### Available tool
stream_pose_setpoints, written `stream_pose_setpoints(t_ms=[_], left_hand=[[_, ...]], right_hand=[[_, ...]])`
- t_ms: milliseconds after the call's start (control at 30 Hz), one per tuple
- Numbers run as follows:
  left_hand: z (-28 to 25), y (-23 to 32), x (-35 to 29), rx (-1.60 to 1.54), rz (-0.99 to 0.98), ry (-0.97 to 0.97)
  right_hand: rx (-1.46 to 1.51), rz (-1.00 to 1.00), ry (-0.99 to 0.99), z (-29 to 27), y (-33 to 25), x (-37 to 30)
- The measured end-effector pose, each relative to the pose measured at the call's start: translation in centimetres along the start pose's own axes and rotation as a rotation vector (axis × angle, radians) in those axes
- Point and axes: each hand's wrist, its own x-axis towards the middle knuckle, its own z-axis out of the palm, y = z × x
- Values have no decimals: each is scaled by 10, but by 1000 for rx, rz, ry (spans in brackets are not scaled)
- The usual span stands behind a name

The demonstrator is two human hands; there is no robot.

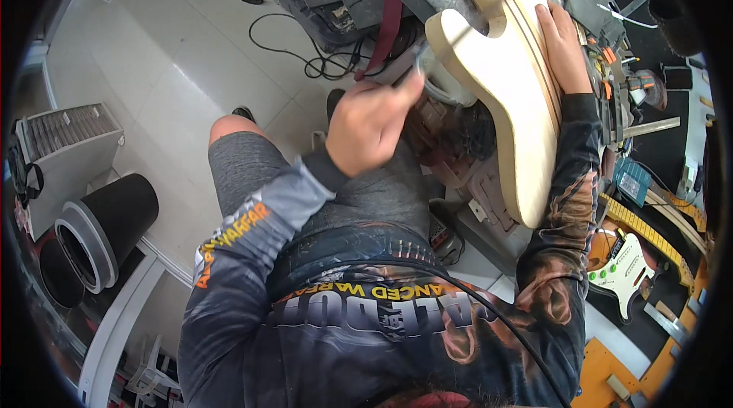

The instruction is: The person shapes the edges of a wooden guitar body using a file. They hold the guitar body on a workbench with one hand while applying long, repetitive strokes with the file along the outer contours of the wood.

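Resting my right hand (563, 45) along the right edge of the pale guitar body (527, 133), fingers stretched out, no clench showing, thumb hidden! The body juts toward me on my right side. And just left of it, my left hand (370, 125), curled and blurred; whether it grips that slim thing (421, 59) by the fingertips, I can't tell. A hard push could, I reckon, pivot the body under one flat palm; a careless swing could dent its left horn.
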Motion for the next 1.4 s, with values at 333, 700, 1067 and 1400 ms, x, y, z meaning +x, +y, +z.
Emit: stream_pose_setpoints(t_ms=[333,700,1067,1400], left_hand=[[2,-5,40,40,0,92],[-14,2,54,60,-130,-10],[-24,24,49,108,-81,-102],[-35,36,31,103,-114,-104]], right_hand=[[-26,-23,38,1,1,1],[-25,-5,60,3,-5,1],[-46,49,5,3,-6,-3],[-48,2,5,2,-6,0]])
